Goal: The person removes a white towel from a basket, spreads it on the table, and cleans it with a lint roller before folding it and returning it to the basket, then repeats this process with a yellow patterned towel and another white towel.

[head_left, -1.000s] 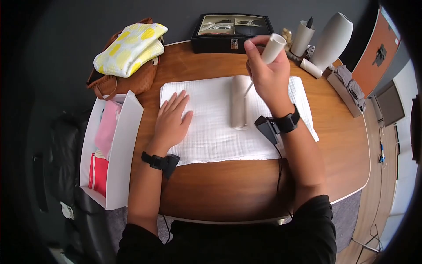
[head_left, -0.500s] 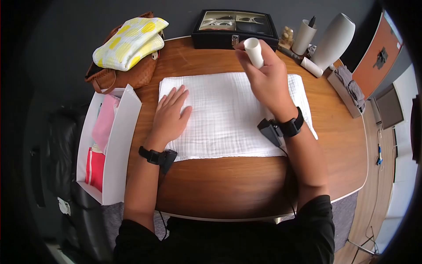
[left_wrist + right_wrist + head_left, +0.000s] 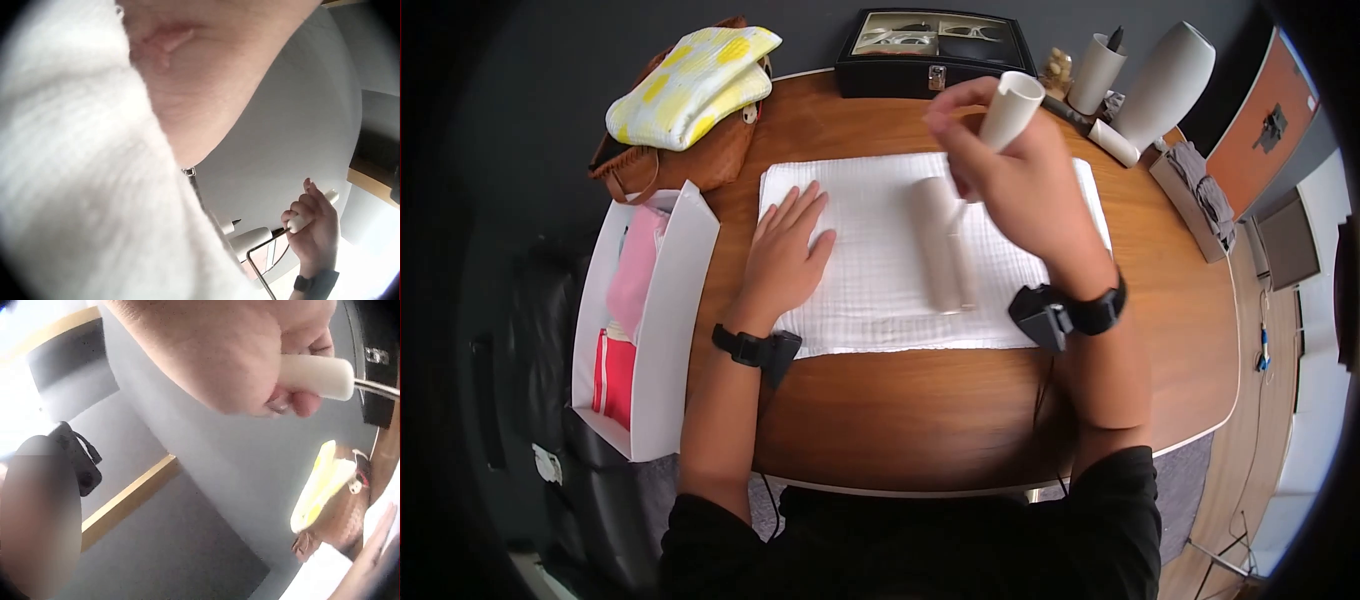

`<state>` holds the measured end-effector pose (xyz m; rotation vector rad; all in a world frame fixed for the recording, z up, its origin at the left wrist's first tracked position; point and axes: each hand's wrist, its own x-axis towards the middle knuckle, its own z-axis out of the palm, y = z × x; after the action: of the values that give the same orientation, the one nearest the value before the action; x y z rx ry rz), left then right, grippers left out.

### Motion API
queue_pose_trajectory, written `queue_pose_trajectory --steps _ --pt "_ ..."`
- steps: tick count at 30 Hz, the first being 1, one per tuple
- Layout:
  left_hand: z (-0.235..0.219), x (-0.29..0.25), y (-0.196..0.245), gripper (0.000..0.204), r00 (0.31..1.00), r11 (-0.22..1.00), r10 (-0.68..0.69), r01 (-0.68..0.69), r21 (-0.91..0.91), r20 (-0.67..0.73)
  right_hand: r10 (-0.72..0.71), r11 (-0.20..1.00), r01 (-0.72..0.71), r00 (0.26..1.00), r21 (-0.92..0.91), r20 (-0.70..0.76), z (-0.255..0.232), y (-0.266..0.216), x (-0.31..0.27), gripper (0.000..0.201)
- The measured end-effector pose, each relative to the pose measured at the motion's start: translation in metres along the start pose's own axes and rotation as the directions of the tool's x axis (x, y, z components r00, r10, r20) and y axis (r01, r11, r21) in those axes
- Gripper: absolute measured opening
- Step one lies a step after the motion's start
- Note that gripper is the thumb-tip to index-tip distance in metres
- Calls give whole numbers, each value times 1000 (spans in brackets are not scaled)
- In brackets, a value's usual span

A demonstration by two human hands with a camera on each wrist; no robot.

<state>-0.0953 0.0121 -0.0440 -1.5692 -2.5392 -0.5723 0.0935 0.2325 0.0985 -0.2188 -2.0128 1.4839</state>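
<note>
A lint roller with a beige cylinder (image 3: 945, 245) and white handle (image 3: 1011, 110) is in the right hand (image 3: 1035, 185), whose fingers curl round the handle. The cylinder, blurred, is over the white cloth (image 3: 870, 250); whether it touches cannot be told. Flat on the cloth's left part rests the left hand (image 3: 788, 255), fingers straight. In the left wrist view the right hand (image 3: 315, 228) grips the handle above a bent metal rod (image 3: 262, 247). The right wrist view shows the handle (image 3: 319, 376) inside the curled fingers.
At the left stand a white box (image 3: 675, 330) of folded clothes and a brown bag (image 3: 720, 165) under a yellow-dotted cloth (image 3: 695, 85). A black glasses case (image 3: 940, 75), a cup (image 3: 1097, 72), a white vase (image 3: 1170, 85) and a narrow box (image 3: 1190, 205) stand behind and right.
The right hand has moved right and toward the body since half a second ago, and the roller's cylinder shows again over the cloth. The left hand stays on the cloth.
</note>
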Motion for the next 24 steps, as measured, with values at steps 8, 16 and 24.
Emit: queue_pose_trajectory --steps 8,16,24 --pt "-1 3 0 51 999 1000 -18 18 9 32 -133 875 137 990 -465 40 -25 18 0 18" --pt "2 2 -2 51 1000 1000 9 -9 -2 -7 177 881 -182 983 437 53 34 -8 -21 22" --pt "4 -1 -4 50 1000 1000 21 -21 9 -19 -44 998 41 996 39 75 23 -7 -18 15"
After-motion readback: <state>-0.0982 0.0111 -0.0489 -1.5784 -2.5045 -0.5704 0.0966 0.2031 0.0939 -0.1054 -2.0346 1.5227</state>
